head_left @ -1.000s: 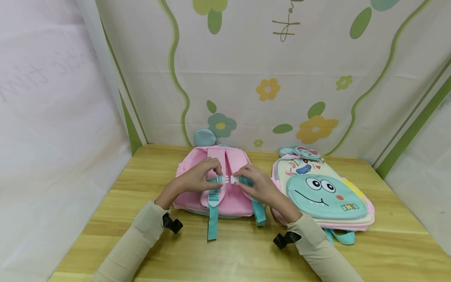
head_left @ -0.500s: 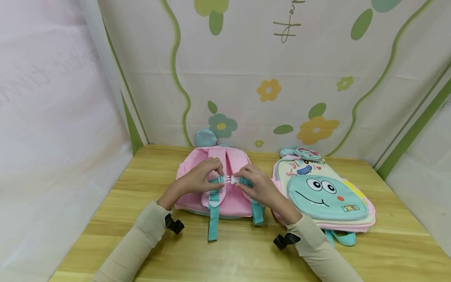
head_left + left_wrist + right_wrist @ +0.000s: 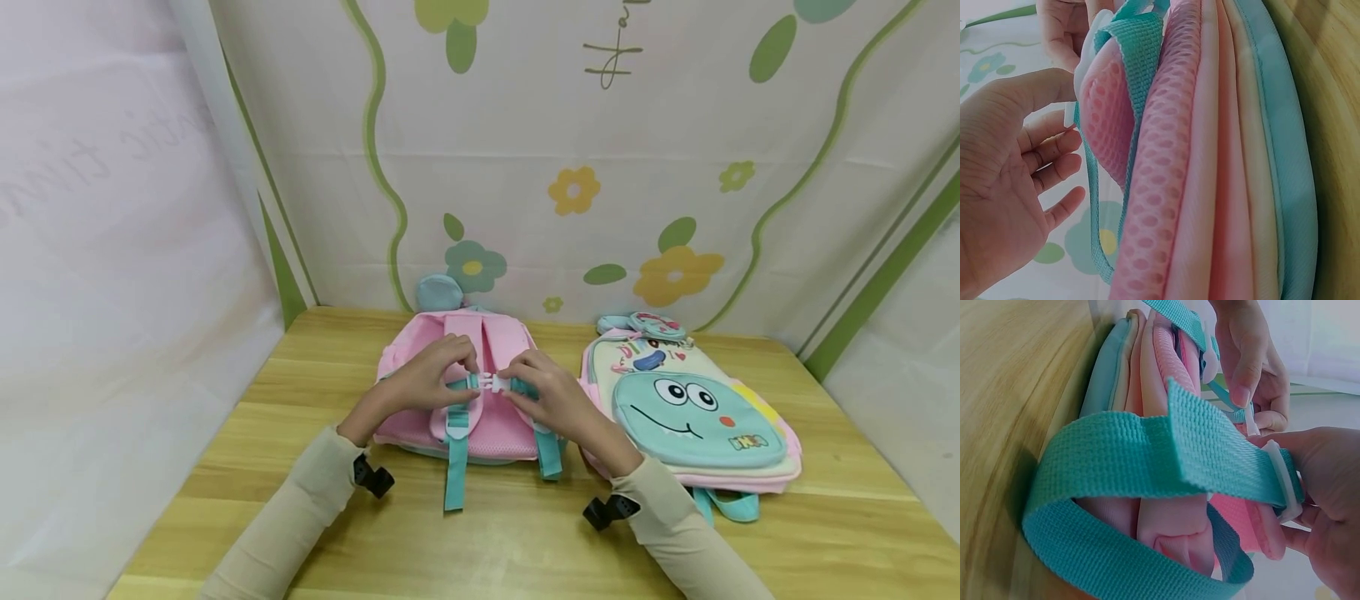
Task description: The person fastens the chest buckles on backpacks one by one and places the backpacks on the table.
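A pink backpack [image 3: 506,442] lies with its mesh back and shoulder straps facing up. Over it, my left hand [image 3: 431,375] pinches the pronged half [image 3: 483,381] of a white side-release buckle between thumb and fingers. My right hand [image 3: 551,396] pinches the socket half [image 3: 499,383] on a teal strap. The prong tips are at the socket's mouth, the halves in line. In the left wrist view the left hand [image 3: 1010,156] is beside the padded strap [image 3: 1107,106]. A teal webbing loop [image 3: 1104,450] fills much of the right wrist view, below the right hand [image 3: 1335,494].
A second backpack [image 3: 697,417] with a teal cartoon face lies to the right, close to the right forearm. Both bags are on a wooden table [image 3: 480,542]. A flower-printed curtain [image 3: 510,125] stands behind it. Teal strap ends [image 3: 455,475] hang toward the front.
The two buckle halves have come together: the gap between prongs and socket has closed. Both hands keep their pinch, and the backpacks stay in place.
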The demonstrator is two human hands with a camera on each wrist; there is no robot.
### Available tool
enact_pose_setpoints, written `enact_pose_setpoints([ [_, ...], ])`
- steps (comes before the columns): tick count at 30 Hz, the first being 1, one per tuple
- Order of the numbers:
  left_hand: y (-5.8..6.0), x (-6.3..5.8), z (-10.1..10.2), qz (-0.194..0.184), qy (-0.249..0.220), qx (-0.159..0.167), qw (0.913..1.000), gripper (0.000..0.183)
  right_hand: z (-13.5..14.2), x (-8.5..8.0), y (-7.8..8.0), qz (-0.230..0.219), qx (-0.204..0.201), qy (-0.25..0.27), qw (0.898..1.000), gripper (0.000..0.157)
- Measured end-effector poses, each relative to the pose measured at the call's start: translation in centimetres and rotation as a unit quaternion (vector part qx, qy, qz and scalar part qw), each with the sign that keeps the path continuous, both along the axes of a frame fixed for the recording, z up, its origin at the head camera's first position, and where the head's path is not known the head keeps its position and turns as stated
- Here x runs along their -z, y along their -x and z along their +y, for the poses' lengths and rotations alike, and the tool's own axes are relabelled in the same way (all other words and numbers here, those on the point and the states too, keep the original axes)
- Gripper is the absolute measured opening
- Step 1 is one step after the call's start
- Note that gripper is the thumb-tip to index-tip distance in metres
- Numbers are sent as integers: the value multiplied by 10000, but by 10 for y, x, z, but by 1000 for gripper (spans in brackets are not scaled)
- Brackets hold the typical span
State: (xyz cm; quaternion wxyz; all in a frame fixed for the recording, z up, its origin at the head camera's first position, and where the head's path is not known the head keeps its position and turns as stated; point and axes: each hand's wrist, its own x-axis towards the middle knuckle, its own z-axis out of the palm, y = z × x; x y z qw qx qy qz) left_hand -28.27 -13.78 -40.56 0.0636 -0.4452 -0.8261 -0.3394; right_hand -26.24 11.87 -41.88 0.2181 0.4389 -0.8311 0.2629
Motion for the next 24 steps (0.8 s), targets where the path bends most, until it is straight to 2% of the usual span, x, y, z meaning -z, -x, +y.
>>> enact_pose_setpoints([
  [14,5,2,-2,-15,38,-89,10000,23,1,-4,-1,-272,40,-4,9996,22],
  [24,4,3,-1,52,20,-129,9999,23,0,-2,0,-224,0,48,9997,23],
])
